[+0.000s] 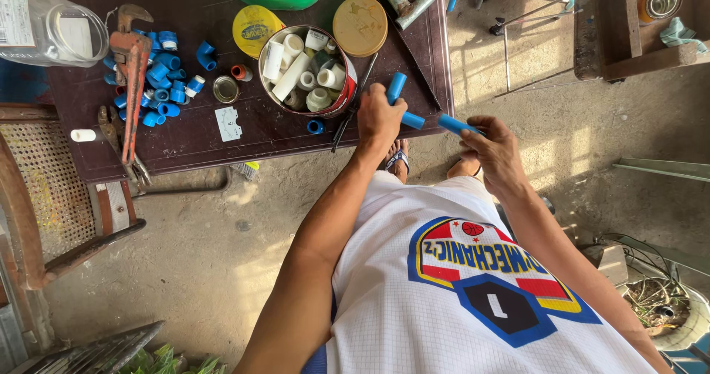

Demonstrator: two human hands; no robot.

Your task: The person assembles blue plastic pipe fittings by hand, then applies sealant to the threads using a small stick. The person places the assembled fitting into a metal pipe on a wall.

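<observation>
Your left hand [379, 116] is closed around a blue plastic elbow pipe fitting [399, 102], one stub poking up past your knuckles and the other pointing toward your right hand [494, 148]. That right hand pinches a short blue plastic pipe piece [455, 125] between thumb and fingers, its free end aimed back at the fitting; the two parts sit near each other but apart.

Both parts look light, rigid and smooth, so they will probably slip if held loosely. Grip the fitting around its bend, and hold the pipe piece near its rear so the front end stays free.

Just beyond your left hand stands a round metal tin of white pipe offcuts [309, 69] on the dark wooden table [192, 133], with a small blue ring fitting [316, 127] lying just left of your wrist. Farther left is a scatter of blue fittings [164, 85] beside a red pipe wrench [133, 85].
</observation>
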